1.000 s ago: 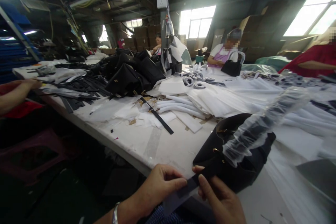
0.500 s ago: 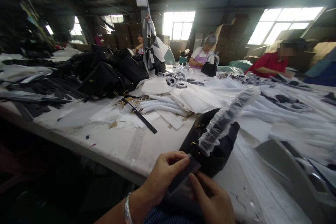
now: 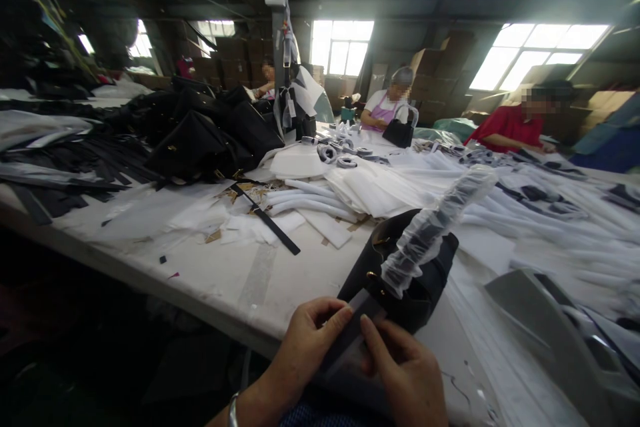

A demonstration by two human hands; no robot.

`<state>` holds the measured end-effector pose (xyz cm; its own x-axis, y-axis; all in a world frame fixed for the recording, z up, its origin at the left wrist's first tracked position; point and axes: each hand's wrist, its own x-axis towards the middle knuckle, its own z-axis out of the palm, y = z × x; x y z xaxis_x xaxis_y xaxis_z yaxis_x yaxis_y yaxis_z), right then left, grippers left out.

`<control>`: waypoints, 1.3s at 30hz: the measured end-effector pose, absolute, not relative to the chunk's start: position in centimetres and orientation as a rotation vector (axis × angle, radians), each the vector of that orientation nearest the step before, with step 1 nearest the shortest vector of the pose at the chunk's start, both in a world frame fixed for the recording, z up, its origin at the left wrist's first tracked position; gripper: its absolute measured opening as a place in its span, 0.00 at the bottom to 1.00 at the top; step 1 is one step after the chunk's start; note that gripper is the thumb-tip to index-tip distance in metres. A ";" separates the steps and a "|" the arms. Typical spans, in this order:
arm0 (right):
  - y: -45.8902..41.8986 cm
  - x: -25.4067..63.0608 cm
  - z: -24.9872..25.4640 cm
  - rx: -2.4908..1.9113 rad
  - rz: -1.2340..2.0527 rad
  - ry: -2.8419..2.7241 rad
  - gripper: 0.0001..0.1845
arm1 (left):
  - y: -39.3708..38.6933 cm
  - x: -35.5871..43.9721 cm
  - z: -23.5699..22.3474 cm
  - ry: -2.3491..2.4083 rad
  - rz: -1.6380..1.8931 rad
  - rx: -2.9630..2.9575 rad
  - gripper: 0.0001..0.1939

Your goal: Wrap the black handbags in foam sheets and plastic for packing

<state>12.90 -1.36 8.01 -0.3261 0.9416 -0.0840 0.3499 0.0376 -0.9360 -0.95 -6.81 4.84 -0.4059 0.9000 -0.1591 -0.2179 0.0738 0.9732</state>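
My left hand pinches a dark flat strip between thumb and fingers, near the table's front edge. Pale see-through film lies against the strip. From the other side my right hand grips the same strip, thumb on top and fingers curled beneath. Just beyond both hands stands a black handbag with gold-coloured fittings. Its raised handle is wrapped in crinkled clear plastic. Whether the strip is joined to the bag, I cannot tell.
Black handbags are heaped at the left behind dark strips. White foam sheets and a loose black strap lie mid-table. A grey tape dispenser-like object is at right. Several co-workers, one in a red top, sit across the table.
My right hand has shifted slightly up along the strip, and more of the pale film shows below it. The left hand keeps its pinch. The view has tilted slightly.
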 end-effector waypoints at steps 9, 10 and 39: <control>-1.0 12.7 9.0 -1.332 1.097 -1.825 0.26 | -6.0 -0.7 5.1 1.404 1.553 0.743 0.19; -1.0 12.7 9.0 -1.331 1.093 -1.823 0.26 | -5.9 -0.7 5.0 1.407 1.564 0.751 0.19; 0.2 12.1 8.2 -1.323 1.309 -1.621 0.27 | -5.9 0.7 3.1 1.763 2.031 1.571 0.05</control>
